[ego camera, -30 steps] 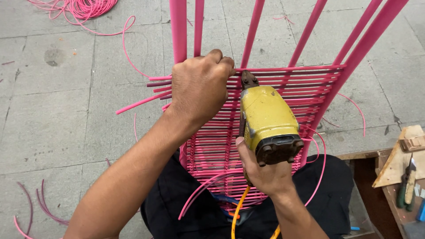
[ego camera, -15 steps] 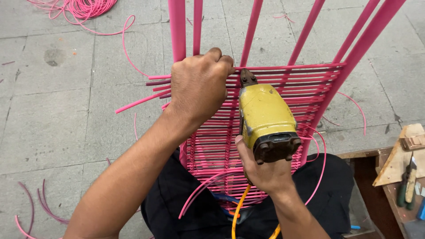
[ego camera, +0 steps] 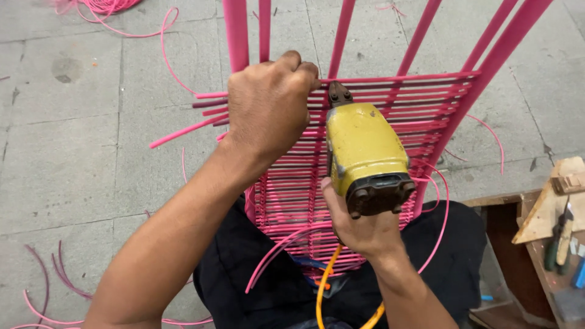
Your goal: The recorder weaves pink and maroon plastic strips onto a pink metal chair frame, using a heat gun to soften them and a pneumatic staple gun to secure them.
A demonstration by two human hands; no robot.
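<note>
- My left hand (ego camera: 268, 106) is closed into a fist at the top of the woven section, its fingers (ego camera: 298, 66) curled tight around the uppermost pink strand (ego camera: 396, 78) where it meets an upright bar.
- My right hand (ego camera: 359, 228) has its fingers wrapped shut around the grip of a yellow pneumatic stapler (ego camera: 364, 152); I see the thumb pressed against its left side.
- The stapler's dark metal nose (ego camera: 339, 94) points up and touches the top pink strand, just beside my left fist.
- An orange air hose (ego camera: 324, 289) runs down from under the stapler between my arms.
- The pink chair frame (ego camera: 234, 36) stands propped against my lap, its painted bars fanning upward and out of view.
- Rows of pink cord (ego camera: 372, 103) are stretched closely side by side across the frame, from just above my lap up to the stapler's nose.
- Loose cord ends (ego camera: 183, 131) stick out to the left of the weave, and longer loops (ego camera: 436, 207) curl off on the right.
- Cut pink scraps (ego camera: 42, 298) lie on the grey concrete floor (ego camera: 73, 158) at lower left, and a tangle of cord (ego camera: 103, 6) sits at the top edge.
- At far right, a wooden worktop (ego camera: 548, 207) carries a few hand tools (ego camera: 557, 240), well apart from my hands.
</note>
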